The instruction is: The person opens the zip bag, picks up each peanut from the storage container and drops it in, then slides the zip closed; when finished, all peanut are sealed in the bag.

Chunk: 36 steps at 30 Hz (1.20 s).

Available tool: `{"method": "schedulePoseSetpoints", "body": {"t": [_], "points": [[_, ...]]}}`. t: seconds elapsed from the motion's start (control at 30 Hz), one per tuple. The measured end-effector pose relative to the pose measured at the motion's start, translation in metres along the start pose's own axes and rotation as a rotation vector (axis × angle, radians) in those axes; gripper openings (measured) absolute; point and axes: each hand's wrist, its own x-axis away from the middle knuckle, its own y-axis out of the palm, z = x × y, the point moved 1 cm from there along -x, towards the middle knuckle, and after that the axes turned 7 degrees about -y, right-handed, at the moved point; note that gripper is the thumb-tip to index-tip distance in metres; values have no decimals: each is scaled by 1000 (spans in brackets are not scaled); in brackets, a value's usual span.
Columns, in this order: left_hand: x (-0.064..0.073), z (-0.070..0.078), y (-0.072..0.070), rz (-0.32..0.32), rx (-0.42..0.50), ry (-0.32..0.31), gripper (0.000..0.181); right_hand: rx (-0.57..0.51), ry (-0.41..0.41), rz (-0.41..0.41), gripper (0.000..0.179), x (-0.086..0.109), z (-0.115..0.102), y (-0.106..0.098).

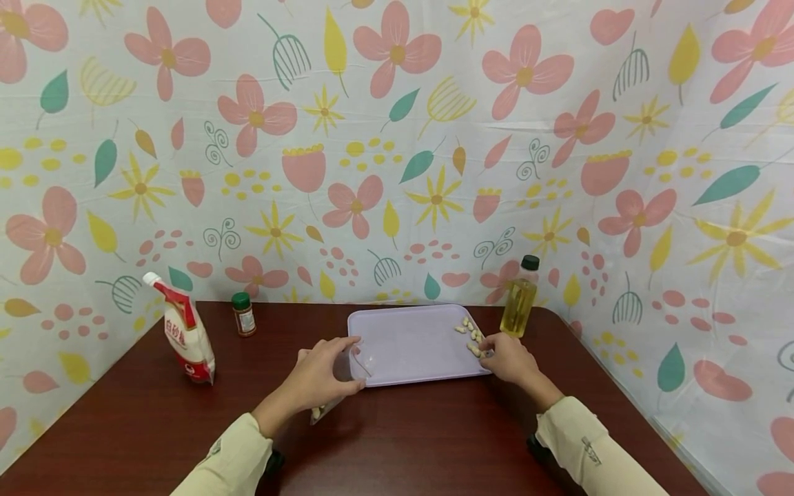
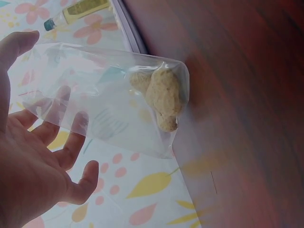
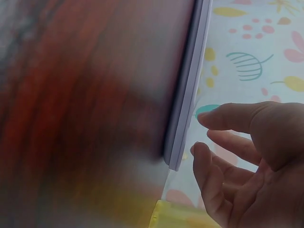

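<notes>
My left hand (image 1: 319, 372) holds a clear plastic bag (image 2: 114, 95) near the tray's left front corner, with the thumb at one side of its mouth and fingers spread along the other. Several unshelled peanuts (image 2: 164, 92) lie at the bag's bottom. A pale lilac tray (image 1: 409, 344) rests on the table, with more loose peanuts (image 1: 468, 329) along its right side. Over that side reaches my right hand (image 1: 511, 358), fingertips beside the nearest peanuts. In the right wrist view, its thumb and bent fingers (image 3: 202, 152) stand apart, and no peanut shows between them.
Behind the right hand stands an oil bottle (image 1: 520, 300) with a dark cap. At the left are a red-and-white pouch (image 1: 189, 337) and a small green-capped jar (image 1: 245, 318). A flower-patterned cloth (image 1: 384, 138) hangs behind the dark wooden table (image 1: 403, 441).
</notes>
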Motion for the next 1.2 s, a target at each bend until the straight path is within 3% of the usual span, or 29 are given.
{"method": "schedulePoseSetpoints", "body": {"t": [0.53,1.0,1.2], "points": [[0,-1,1,-11,-6,-14,71,33,27,-41,26,-4,6,2],[0,-2,1,-24,-7,-33,72,38,31,-45,3,-7,11,1],[0,-2,2,-30,-10,-35,71,47,27,-28,7,-6,12,2]]}}
